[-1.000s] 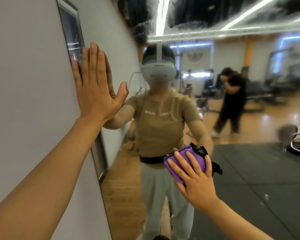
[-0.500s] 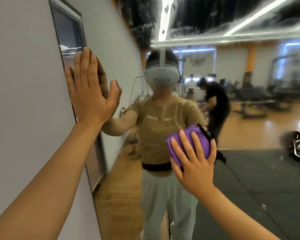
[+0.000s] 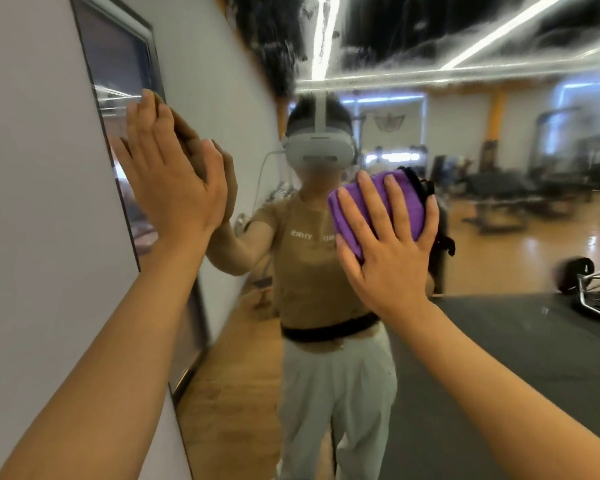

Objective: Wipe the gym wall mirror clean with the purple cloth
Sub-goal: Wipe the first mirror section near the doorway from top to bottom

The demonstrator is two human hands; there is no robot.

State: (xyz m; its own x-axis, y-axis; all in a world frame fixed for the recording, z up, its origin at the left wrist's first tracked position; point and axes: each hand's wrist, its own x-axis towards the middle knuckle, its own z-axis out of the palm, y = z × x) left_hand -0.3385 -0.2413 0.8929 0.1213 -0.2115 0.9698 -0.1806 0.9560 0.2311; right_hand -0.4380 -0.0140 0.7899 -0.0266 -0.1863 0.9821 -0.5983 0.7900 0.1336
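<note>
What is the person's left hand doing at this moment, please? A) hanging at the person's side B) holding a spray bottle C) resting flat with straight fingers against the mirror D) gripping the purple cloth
C: the left hand lies flat with straight fingers on the mirror, meeting its own reflection, while the right hand presses the purple cloth to the glass.

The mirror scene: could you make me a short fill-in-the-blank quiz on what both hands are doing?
1. The right hand presses a cloth coloured ____ against the mirror.
2. The left hand lies ____ on the mirror, holding nothing.
3. The cloth is folded into a ____.

Missing words: purple; flat; pad
</note>
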